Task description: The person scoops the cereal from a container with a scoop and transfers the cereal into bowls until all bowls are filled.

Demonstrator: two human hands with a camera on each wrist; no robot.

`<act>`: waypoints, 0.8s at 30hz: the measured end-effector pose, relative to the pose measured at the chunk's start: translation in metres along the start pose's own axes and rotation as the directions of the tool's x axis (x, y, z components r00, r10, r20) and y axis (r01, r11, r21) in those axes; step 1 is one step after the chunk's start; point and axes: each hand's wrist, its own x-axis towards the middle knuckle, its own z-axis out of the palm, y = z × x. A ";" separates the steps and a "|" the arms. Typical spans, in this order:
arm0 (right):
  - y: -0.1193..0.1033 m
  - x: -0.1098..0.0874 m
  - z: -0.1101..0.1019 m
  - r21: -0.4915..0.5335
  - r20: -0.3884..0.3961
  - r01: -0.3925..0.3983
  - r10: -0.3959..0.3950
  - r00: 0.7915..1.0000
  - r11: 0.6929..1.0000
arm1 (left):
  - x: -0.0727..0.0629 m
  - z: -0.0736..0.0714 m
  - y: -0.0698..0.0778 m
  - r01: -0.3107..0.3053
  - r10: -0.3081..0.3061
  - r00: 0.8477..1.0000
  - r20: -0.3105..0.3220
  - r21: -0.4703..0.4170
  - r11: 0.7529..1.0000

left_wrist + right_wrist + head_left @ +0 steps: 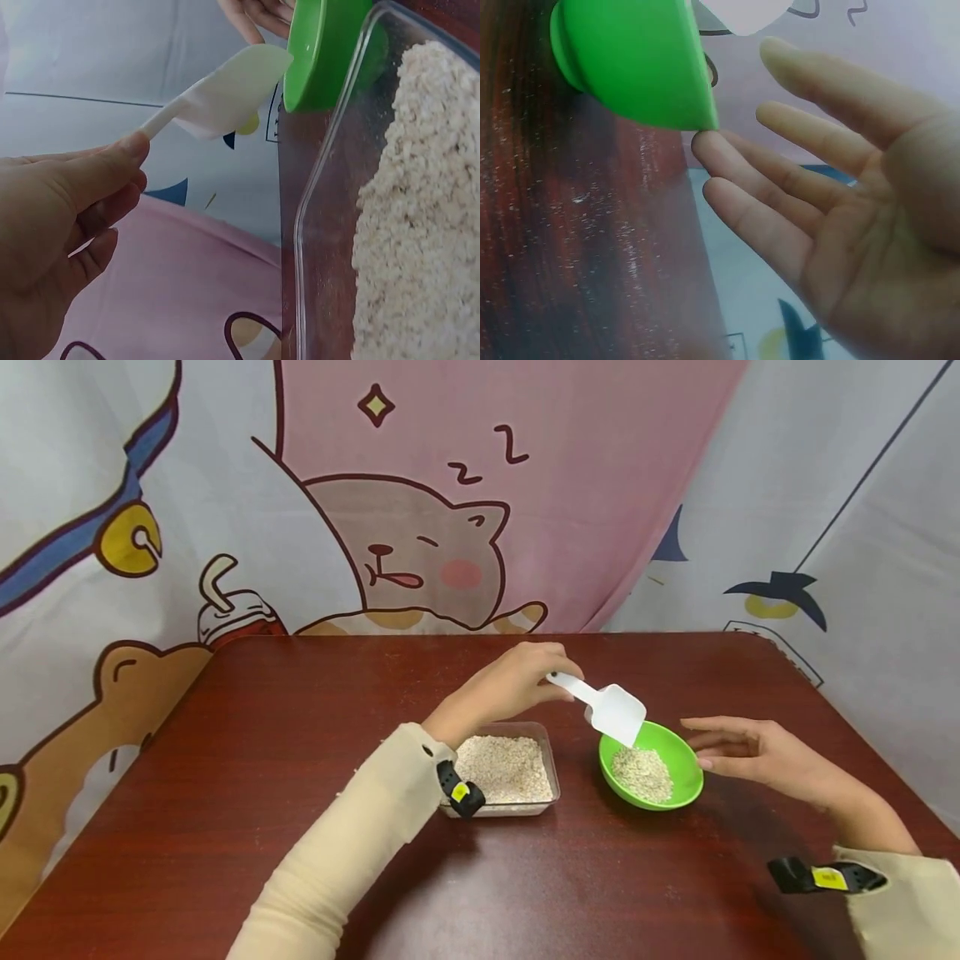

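My left hand point(528, 677) pinches the handle of a white scoop point(617, 713), thumb and fingers closed on its end. The scoop tilts down, its lip over the far left rim of a green bowl point(686, 777). Oat flakes point(643, 775) lie in the bottom of the bowl, which stands on the table. My right hand point(757, 756) is beside the bowl's right rim with relaxed, spread fingers; in the right wrist view its fingertips point(709, 146) come right up to the rim. The inside of the scoop is hidden in the head view.
A clear rectangular container point(557, 785) filled with oat flakes sits left of the bowl, partly behind my left wrist. Fine flakes are scattered over the dark red wooden table point(555, 885). A printed curtain point(600, 485) hangs behind the table's far edge.
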 end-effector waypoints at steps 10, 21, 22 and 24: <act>-0.020 0.003 0.000 -0.097 -0.035 0.041 -0.044 0.998 0.994 | -0.024 -0.008 -0.011 0.055 -0.067 0.993 -0.100 -0.112 0.992; -0.058 0.016 0.019 -0.079 0.015 0.175 -0.174 0.985 0.981 | -0.061 -0.018 -0.019 0.127 -0.159 0.973 -0.169 -0.183 0.975; -0.062 0.018 0.022 -0.086 0.020 0.181 -0.179 0.984 0.980 | -0.065 -0.019 -0.021 0.134 -0.165 0.971 -0.172 -0.180 0.975; -0.069 0.023 0.028 -0.097 0.034 0.176 -0.173 0.984 0.980 | -0.073 -0.022 -0.024 0.149 -0.181 0.968 -0.175 -0.181 0.972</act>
